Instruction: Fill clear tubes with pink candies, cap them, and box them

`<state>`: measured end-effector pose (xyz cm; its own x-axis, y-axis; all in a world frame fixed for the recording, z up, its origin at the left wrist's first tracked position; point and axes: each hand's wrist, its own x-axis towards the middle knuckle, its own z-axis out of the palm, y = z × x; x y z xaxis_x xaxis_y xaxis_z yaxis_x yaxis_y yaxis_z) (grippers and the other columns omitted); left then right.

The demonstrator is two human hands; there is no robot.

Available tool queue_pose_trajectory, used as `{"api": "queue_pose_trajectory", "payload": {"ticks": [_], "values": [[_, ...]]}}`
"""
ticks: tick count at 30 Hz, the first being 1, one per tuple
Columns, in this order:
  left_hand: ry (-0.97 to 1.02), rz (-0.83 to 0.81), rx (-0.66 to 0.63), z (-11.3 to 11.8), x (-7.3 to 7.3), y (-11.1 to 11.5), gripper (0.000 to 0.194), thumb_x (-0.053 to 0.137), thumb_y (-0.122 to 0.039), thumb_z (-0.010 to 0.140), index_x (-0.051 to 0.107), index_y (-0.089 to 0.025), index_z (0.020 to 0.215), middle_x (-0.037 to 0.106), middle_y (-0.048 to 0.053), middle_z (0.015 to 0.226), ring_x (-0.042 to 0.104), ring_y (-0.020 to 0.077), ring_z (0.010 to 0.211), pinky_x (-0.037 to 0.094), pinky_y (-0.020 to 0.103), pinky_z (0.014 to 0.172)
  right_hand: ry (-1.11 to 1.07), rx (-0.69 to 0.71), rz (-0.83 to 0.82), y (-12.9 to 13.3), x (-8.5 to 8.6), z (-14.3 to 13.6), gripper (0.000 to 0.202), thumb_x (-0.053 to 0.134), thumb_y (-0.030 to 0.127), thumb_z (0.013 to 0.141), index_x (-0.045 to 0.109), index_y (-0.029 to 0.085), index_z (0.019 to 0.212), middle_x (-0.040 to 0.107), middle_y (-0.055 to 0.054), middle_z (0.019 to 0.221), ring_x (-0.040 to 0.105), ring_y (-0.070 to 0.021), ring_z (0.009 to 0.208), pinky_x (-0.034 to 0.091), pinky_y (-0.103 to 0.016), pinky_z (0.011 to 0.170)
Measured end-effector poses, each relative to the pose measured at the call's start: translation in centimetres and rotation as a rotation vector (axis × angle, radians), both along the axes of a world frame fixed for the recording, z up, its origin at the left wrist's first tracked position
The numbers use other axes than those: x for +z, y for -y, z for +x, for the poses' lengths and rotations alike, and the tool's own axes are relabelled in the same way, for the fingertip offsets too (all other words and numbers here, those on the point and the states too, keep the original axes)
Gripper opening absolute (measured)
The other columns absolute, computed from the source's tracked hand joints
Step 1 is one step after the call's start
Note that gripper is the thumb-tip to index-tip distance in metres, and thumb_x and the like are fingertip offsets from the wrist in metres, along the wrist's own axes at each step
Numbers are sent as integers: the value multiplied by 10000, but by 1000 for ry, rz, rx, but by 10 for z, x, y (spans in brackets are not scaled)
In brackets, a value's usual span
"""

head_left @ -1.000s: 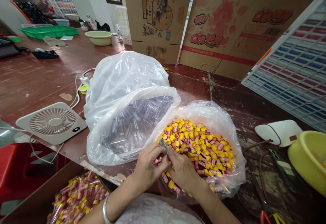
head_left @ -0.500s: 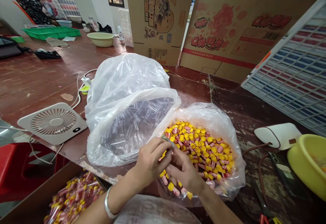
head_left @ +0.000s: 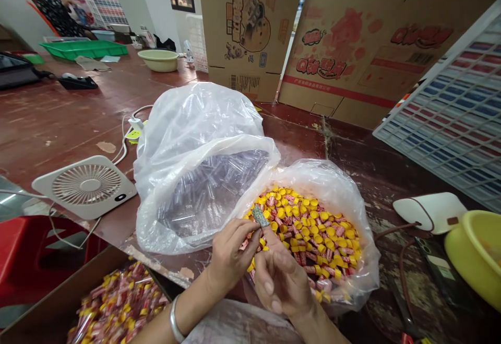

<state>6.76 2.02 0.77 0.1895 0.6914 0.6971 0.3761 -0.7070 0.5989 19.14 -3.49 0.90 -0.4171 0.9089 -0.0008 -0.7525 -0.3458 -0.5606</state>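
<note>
My left hand [head_left: 233, 250] is closed in a pinch, its fingertips touching the base of my right index finger; what it grips is too hidden to name. My right hand [head_left: 284, 276] is palm up and holds nothing I can see, its index finger stretched out and the others loosely curled. A grey-green speckled wrap [head_left: 259, 215] covers that index fingertip. Behind my hands lies a clear bag [head_left: 366, 239] of small red-printed pieces with yellow caps [head_left: 309, 224]. Left of it, a larger whitish bag [head_left: 195, 109] lies open, showing clear plastic tubes [head_left: 211, 182].
A fan [head_left: 92, 185] and red stool [head_left: 35, 265] are at left. Below them, a box holds filled tubes [head_left: 117, 307]. Cartons [head_left: 332, 46] stand behind; a white rack [head_left: 454, 109], phone [head_left: 442, 268] and yellow bowl [head_left: 477, 255] are right. A person [head_left: 55, 7] sits far left.
My right hand has turned palm up and its index finger has stretched out, so the wrapped tip now shows fully. The view has shifted slightly.
</note>
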Motion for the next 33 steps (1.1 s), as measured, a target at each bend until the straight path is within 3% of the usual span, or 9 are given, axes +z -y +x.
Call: {"api": "queue_pose_trajectory", "payload": {"ticks": [4,6,9,11,14,17,24,29,33], "values": [[-25,-137,6,1,1,1,101,583,-104,883,627,-192,863,674,25,778,640,144,711,514,247,665,-20,-5,-18,-2,-2,2,382,607,470,916,469,251,1197,618,95,594,363,-44,253,351,-128,287],[-16,-260,-44,3,1,2,133,566,-85,855,584,-186,770,618,-2,708,586,120,642,470,220,610,-89,-11,-20,-2,-8,4,266,585,474,935,561,214,984,571,96,507,303,-29,225,304,-115,267],[15,-356,-165,6,1,3,146,566,-73,828,555,-180,729,567,-20,674,542,102,617,434,200,593,-181,22,4,-1,-18,8,467,485,522,980,510,190,654,392,99,319,228,-24,190,225,-104,249],[44,-352,-201,7,0,4,133,570,-87,839,567,-179,743,568,-17,682,542,104,632,434,202,610,-137,43,4,1,-20,11,535,449,587,973,494,195,611,343,97,281,231,-34,181,214,-116,240],[107,-361,-210,5,0,3,120,579,-105,856,590,-177,761,599,-7,705,561,112,654,446,209,627,183,48,5,-1,-13,18,436,501,577,948,605,162,864,483,85,377,329,-57,225,292,-146,270],[104,-417,-272,0,3,0,100,606,-120,873,640,-177,799,638,-2,721,597,115,665,469,212,640,664,35,107,-8,-1,31,397,564,406,946,507,169,1259,555,97,513,420,-75,336,371,-170,364],[39,-198,-117,-9,4,-3,80,643,-119,894,673,-176,942,724,35,825,676,134,737,527,226,690,1908,-338,815,-21,-1,33,238,437,140,941,601,131,1113,709,-115,923,679,-224,797,504,-326,694],[-167,-39,-70,-9,1,-5,96,614,-115,909,665,-153,981,725,62,844,685,156,758,542,247,699,2204,-392,1042,-18,-7,25,274,528,75,893,595,129,1153,713,-139,1056,692,-241,882,532,-334,718],[-310,-143,-85,-10,1,-8,79,581,-128,915,656,-149,922,694,53,802,656,158,709,518,247,650,2293,-359,1130,-16,-9,30,285,572,27,849,608,144,1106,711,-96,991,675,-229,837,520,-325,696]]}}
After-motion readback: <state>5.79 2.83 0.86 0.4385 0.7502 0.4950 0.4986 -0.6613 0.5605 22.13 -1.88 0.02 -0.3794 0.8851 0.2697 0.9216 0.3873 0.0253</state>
